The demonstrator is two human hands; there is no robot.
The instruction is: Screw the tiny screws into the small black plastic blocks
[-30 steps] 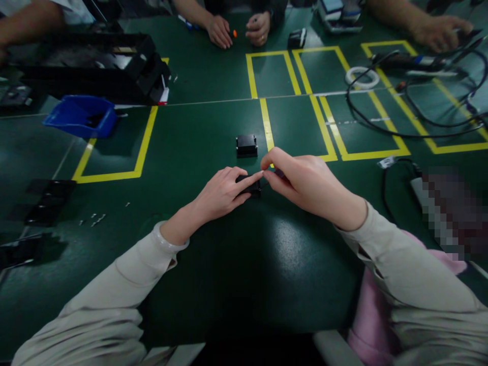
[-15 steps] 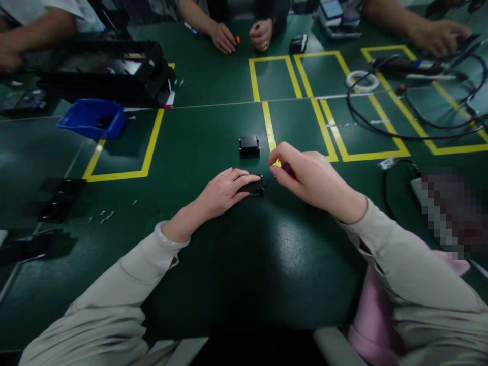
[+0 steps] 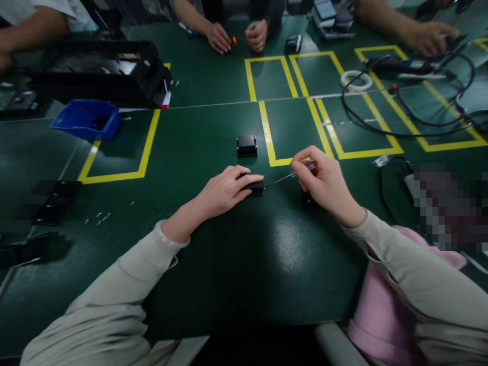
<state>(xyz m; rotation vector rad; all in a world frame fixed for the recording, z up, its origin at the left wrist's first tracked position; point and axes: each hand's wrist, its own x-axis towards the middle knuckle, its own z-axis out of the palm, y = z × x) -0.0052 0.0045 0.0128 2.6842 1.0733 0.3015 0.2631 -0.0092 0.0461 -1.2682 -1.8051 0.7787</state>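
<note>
My left hand point(image 3: 224, 190) lies on a small black box part point(image 3: 254, 187) on the green table, fingers curled over its top and pressing it down. My right hand point(image 3: 324, 183) pinches a thin screwdriver point(image 3: 284, 178) whose metal tip points left, at the right side of that part. A second small black box part point(image 3: 246, 145) sits a little farther away, beside a yellow tape line.
A blue bin point(image 3: 86, 118) and a large black tray point(image 3: 99, 71) stand at the far left. Loose screws point(image 3: 99, 217) and black parts point(image 3: 53, 203) lie at my left. Black cables point(image 3: 404, 117) and a white tape roll point(image 3: 356, 79) lie far right. Other people's hands point(image 3: 238, 35) work at the far edge.
My right hand has drawn back to the right, away from the black part, so the screwdriver's shaft now shows. My left hand stays on the part.
</note>
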